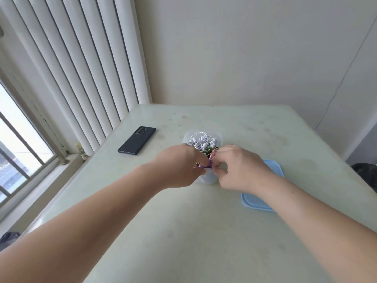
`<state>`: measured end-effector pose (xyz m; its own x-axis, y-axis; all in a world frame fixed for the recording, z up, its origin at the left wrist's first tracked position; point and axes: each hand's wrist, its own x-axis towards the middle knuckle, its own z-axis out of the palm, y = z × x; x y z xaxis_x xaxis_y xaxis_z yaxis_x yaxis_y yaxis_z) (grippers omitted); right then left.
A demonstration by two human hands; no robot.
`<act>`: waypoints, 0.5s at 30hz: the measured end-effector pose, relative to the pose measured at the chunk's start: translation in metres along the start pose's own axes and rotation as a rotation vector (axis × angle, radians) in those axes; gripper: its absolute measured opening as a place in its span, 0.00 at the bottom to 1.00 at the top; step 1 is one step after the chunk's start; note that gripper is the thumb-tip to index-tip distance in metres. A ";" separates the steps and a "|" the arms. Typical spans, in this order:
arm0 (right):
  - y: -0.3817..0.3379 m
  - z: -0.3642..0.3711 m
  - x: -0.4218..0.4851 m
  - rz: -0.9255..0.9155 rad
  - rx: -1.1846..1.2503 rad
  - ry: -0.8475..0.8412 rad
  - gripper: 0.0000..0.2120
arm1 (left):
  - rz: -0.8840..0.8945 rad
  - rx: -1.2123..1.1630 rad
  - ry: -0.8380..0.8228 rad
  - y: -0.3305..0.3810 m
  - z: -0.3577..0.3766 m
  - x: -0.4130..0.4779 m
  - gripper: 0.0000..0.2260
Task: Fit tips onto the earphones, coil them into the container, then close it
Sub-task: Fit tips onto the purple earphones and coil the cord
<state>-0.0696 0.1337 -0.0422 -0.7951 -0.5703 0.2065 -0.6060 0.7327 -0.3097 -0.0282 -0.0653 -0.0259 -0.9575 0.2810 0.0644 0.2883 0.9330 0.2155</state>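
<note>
one phone (136, 140) near container (207, 177), right hand (242, 168) partly hiding lid (274, 170)

1 view only: a wide-angle camera on the person's head, facing forward and down over the worktop (183, 231). Both forearms run up from the bottom corners to the left grip (179, 166) and right grip (240, 168), meeting near centre. Beyond the grips stands a wall (244, 48); left of them hang blinds (81, 58).
</note>
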 end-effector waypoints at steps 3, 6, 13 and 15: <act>0.009 -0.013 -0.008 0.051 0.196 -0.016 0.03 | 0.050 -0.016 0.145 0.017 -0.010 0.002 0.08; 0.012 -0.023 -0.013 0.154 0.464 0.156 0.06 | -0.011 0.062 0.205 0.025 -0.026 0.024 0.16; 0.051 -0.014 -0.029 0.431 0.393 0.149 0.07 | -0.182 0.172 -0.276 0.044 0.000 0.050 0.17; 0.065 -0.014 -0.036 0.479 0.339 0.157 0.10 | -0.197 0.187 -0.262 0.045 0.003 0.048 0.19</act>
<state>-0.0810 0.2071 -0.0564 -0.9872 -0.1257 0.0977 -0.1586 0.7204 -0.6752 -0.0609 -0.0090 -0.0165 -0.9691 0.1174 -0.2170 0.1167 0.9930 0.0160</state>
